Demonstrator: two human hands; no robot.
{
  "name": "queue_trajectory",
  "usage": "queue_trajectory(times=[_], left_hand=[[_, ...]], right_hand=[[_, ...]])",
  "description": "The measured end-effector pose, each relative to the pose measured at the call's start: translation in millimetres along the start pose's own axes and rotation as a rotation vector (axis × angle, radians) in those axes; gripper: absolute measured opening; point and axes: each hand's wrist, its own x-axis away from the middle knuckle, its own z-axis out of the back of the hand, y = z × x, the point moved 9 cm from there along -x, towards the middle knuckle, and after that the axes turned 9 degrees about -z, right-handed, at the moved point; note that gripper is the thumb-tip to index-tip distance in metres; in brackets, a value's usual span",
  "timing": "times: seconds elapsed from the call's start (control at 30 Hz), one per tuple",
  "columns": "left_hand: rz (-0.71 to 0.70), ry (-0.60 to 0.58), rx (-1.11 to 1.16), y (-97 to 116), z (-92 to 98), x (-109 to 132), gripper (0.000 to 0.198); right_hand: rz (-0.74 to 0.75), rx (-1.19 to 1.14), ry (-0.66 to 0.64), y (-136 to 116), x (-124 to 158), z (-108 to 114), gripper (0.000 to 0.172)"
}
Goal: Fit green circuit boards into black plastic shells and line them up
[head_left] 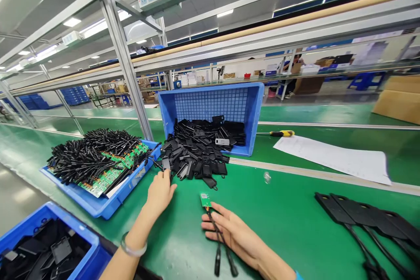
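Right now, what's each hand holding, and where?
Left hand: a black plastic case, by its lower end. Right hand: a green circuit board, by its cables.

A blue plastic crate (pixel 210 100) stands tilted on the green workbench (pixel 295 227), with black plastic tags (pixel 197 153) spilling from it onto the bench. To its left, a shallow blue tray (pixel 95 205) holds green circuit boards (pixel 124 159) and black cables. A second blue crate (pixel 49 214) sits below the bench edge, before that tray. Rightward, a white paper sheet (pixel 331 157) lies behind flat black panels (pixel 361 218).
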Motion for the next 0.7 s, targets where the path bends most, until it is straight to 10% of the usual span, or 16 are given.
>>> queue_trajectory(times=[0.17,0.33,0.5,0.7], left_hand=[[0.083,-0.048,-0.27,-22.4,-12.1,-25.2,0.041],[-0.018,0.097,-0.2,9.0,15.5,-28.7,0.036],[-0.218,0.02,0.61,67.6,-5.6,-41.6,0.034],[-0.058,-0.288,1.618,113.5,-67.6,-32.3,0.046]], right_hand=[[0.12,0.026,0.151,-29.5,2.8,24.5,0.059],[0.439,0.413,0.32,-75.0,23.4,36.3,0.053],[0.825,0.763,0.524,-109.2,58.2,30.8,0.03],[0.931,1.001,0.583,-109.9,67.7,21.0,0.036]])
